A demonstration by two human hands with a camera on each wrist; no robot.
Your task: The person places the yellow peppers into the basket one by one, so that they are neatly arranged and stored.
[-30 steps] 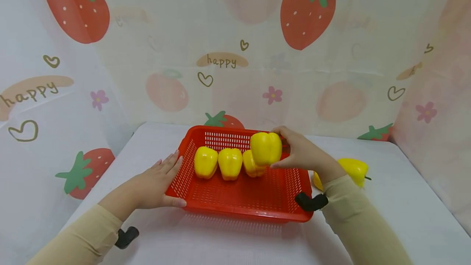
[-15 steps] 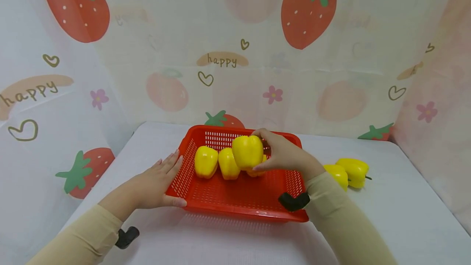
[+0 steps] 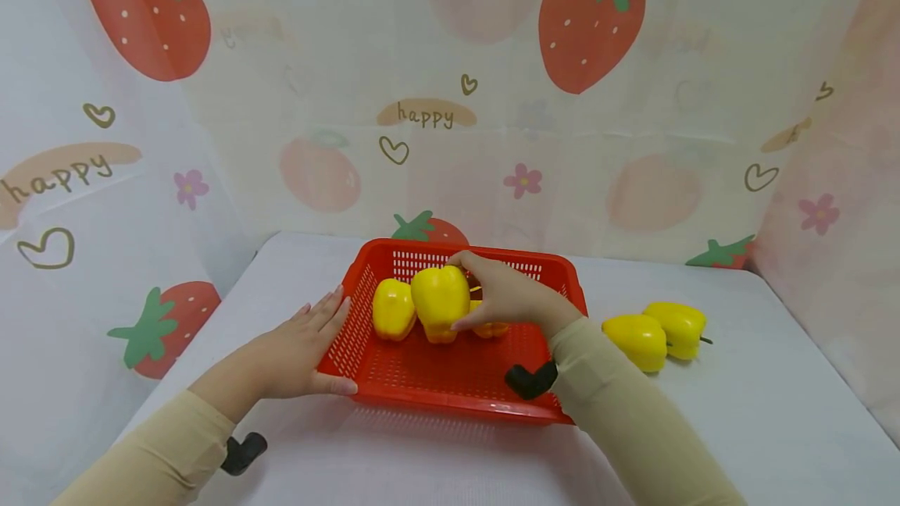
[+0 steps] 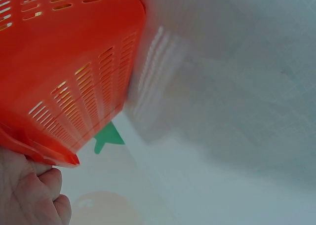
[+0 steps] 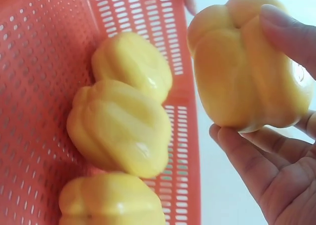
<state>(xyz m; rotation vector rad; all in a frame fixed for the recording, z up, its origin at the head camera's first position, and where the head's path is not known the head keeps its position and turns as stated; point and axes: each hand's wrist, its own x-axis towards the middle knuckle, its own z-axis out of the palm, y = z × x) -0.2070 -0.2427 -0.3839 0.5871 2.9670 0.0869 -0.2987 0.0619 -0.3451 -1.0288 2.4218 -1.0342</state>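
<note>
In the head view, my right hand [image 3: 509, 293] holds a yellow bell pepper [image 3: 439, 295] between thumb and fingers above the red plastic basket [image 3: 450, 404]. The right wrist view shows this held pepper [image 5: 242, 67] raised clear of the others, gripped from the sides. Three more bell peppers lie in a row in the basket: the left one [image 3: 394, 309], a middle one [image 5: 121, 129] and the right one [image 3: 490, 329], both partly covered in the head view. My left hand [image 3: 298, 350] rests on the basket's left rim, fingers extended and thumb near the front corner.
Two yellow bell peppers, one nearer [image 3: 636, 340] and one farther [image 3: 676, 326], lie on the white-covered table [image 3: 759, 381] right of the basket. A strawberry-patterned cloth [image 3: 450, 45] stands behind and along both sides.
My right hand has carried its bell pepper leftward over the basket, from above the right pepper to over the middle one. My left hand stays on the rim.
</note>
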